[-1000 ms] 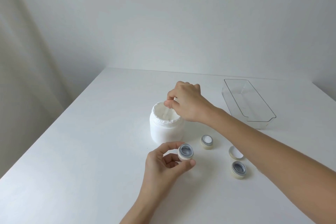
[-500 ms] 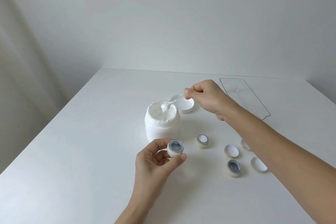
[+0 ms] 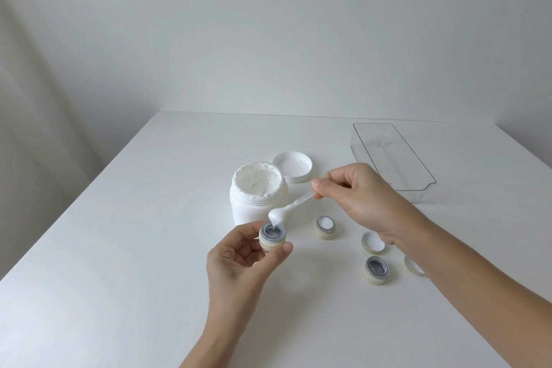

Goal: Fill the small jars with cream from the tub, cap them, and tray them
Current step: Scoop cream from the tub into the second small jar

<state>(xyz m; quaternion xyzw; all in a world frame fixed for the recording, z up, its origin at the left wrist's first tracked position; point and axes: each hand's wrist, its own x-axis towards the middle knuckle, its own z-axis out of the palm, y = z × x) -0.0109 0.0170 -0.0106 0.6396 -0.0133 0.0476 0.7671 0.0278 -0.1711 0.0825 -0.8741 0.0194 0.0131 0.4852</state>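
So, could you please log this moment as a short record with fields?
left hand: holds empty jar off the table
right hand: holds spatula, cream-loaded tip at the held jar's mouth
tub: open, lid behind it
filled jar: uncapped, on table
other jar: empty, on table
caps: loose
tray: empty

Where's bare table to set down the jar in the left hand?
Bare table left of the tub and in front of the left hand. Crowded right of the held jar: filled jar, empty jar, two caps. The tray is empty.
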